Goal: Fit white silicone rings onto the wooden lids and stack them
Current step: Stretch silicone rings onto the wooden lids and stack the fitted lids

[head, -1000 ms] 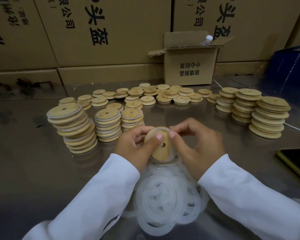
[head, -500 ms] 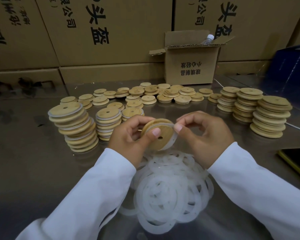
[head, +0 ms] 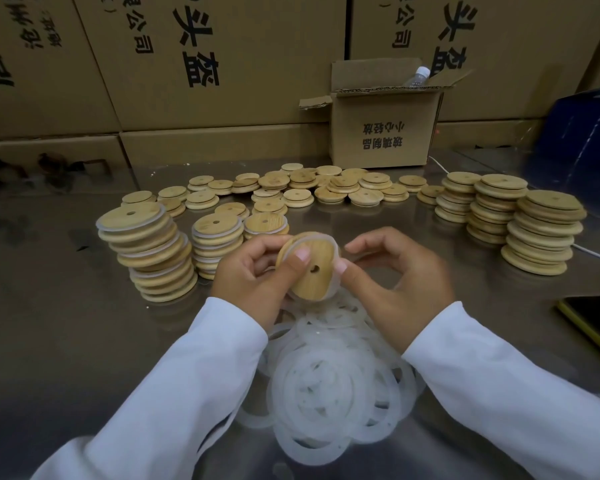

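My left hand grips a round wooden lid with a small centre hole, tilted toward me above the table. A white silicone ring runs around the lid's rim. My right hand touches the ring at the lid's right edge with thumb and fingertips. Below my hands lies a loose pile of white silicone rings. To the left stand three stacks of ringed lids. Bare lids lie scattered at the back and stacked at the right.
A small open cardboard box with a plastic bottle in it stands at the back of the metal table. Large cartons form a wall behind. A dark blue box sits far right, a yellow-edged dark device near the right edge.
Both hands have lifted the lid up off the ring pile. The ring has gone further around the lid's rim, and the right fingers have spread.
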Demonstrator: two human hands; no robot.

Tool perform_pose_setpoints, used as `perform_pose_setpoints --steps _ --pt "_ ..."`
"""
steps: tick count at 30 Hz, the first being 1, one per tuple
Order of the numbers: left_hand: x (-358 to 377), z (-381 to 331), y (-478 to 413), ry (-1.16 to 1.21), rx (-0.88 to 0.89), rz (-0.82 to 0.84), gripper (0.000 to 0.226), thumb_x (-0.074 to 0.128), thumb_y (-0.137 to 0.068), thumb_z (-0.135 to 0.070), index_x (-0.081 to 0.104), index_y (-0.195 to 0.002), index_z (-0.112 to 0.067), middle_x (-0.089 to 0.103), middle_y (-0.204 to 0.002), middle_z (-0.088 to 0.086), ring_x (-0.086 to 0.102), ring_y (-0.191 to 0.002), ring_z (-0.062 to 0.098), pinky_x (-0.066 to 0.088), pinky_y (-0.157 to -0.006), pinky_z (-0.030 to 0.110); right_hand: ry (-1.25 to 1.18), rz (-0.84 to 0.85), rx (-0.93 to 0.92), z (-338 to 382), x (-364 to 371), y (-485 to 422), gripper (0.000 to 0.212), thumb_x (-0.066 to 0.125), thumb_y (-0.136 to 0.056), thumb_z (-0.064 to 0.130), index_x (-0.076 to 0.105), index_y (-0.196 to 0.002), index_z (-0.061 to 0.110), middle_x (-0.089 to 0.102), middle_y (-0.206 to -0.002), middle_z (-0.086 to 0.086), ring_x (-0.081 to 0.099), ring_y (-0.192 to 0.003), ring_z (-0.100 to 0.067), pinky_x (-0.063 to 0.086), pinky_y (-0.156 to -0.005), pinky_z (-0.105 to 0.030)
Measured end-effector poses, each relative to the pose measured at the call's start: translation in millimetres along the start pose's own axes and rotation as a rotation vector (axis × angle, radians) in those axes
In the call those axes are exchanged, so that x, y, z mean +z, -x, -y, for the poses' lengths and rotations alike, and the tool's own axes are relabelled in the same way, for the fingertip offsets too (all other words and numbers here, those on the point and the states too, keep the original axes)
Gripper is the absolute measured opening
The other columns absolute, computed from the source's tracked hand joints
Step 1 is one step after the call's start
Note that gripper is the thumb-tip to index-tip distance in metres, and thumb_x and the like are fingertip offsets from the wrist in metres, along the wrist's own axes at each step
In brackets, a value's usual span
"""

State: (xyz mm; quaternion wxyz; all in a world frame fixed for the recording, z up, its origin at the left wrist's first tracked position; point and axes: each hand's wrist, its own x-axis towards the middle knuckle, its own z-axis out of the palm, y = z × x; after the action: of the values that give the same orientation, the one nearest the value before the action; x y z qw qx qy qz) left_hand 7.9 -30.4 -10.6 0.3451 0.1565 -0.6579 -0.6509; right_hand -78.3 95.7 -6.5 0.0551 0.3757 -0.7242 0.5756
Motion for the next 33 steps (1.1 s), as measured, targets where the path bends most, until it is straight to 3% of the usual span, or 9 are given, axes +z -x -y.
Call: perform_pose_setpoints --steps 3,6,10,12,17,22,33 --pt "2.1 -0.2 0.5 -0.001 -0.027 -0.004 0.03 0.07 -0.058 -0.034 0.067 -0.084 -0.018 0.072 -0.075 0.005 0.066 -0.069 0.025 0.057 -0.066 0.045 0.043 -0.026 -0.015 -1.3 -0.8 0.0 0.006 0.07 -0.074 0.028 0.066 -0.076 0.025 0.066 -0.073 0.016 0.061 -0.075 0.002 0.048 -0.069 -0.012" --pt "3.5 2.4 -1.3 0.011 -0.069 0.014 0.012 0.071 -0.072 -0.013 0.066 -0.083 -0.016 0.071 -0.077 0.007 0.066 -0.073 0.025 0.056 -0.07 0.044 0.111 -0.019 -0.029 -2.1 -1.8 -0.9 0.005 0.067 -0.078 0.026 0.067 -0.075 0.022 0.065 -0.071 0.017 0.06 -0.077 0.003 0.046 -0.069 -0.009" --pt "3.9 6.6 -1.1 -0.042 -0.08 0.056 0.013 0.067 -0.077 -0.005 0.066 -0.081 -0.018 0.071 -0.074 0.002 0.067 -0.07 0.016 0.054 -0.061 0.025 0.2 0.034 -0.071 -2.6 -0.4 0.0 0.006 0.064 -0.082 0.019 0.064 -0.075 0.02 0.062 -0.074 0.016 0.056 -0.083 0.002 0.041 -0.068 -0.006" --pt "3.9 7.7 -0.7 -0.063 -0.078 0.069 0.011 0.065 -0.081 -0.006 0.067 -0.08 -0.017 0.071 -0.074 0.005 0.066 -0.07 0.017 0.053 -0.063 0.025 0.235 0.056 -0.113 -3.0 0.5 -0.3 0.007 0.064 -0.081 0.014 0.064 -0.075 0.017 0.06 -0.08 0.012 0.054 -0.083 -0.001 0.038 -0.069 -0.005" --pt "3.9 3.2 -1.6 -0.112 0.024 0.1 0.016 0.064 -0.08 -0.003 0.065 -0.077 -0.019 0.068 -0.07 -0.001 0.064 -0.062 0.003 0.05 -0.056 0.014 0.213 0.079 -0.037 -6.7 -1.3 -6.1 0.012 0.061 -0.083 0.014 0.06 -0.072 0.019 0.042 -0.094 0.021 0.042 -0.087 0.019 0.028 -0.07 0.005" --pt "1.1 -0.4 -1.9 -0.207 0.124 0.137 0.022 0.066 -0.079 -0.002 0.063 -0.078 -0.023 0.067 -0.074 -0.005 0.063 -0.069 0.005 0.052 -0.065 0.015 0.193 0.08 0.021 -7.2 -1.0 -8.3 0.025 0.059 -0.085 0.011 0.053 -0.067 0.026 0.041 -0.091 0.018 0.043 -0.081 0.017 0.03 -0.068 0.005" --pt "-1.5 -2.2 -4.3 -0.174 0.111 0.146 0.02 0.065 -0.079 -0.001 0.065 -0.08 -0.021 0.068 -0.076 -0.005 0.064 -0.07 0.003 0.054 -0.066 0.016 0.179 0.09 0.055 -4.2 -2.3 -9.3 0.019 0.059 -0.086 0.012 0.056 -0.07 0.022 0.043 -0.091 0.018 0.045 -0.08 0.006 0.031 -0.067 0.005"
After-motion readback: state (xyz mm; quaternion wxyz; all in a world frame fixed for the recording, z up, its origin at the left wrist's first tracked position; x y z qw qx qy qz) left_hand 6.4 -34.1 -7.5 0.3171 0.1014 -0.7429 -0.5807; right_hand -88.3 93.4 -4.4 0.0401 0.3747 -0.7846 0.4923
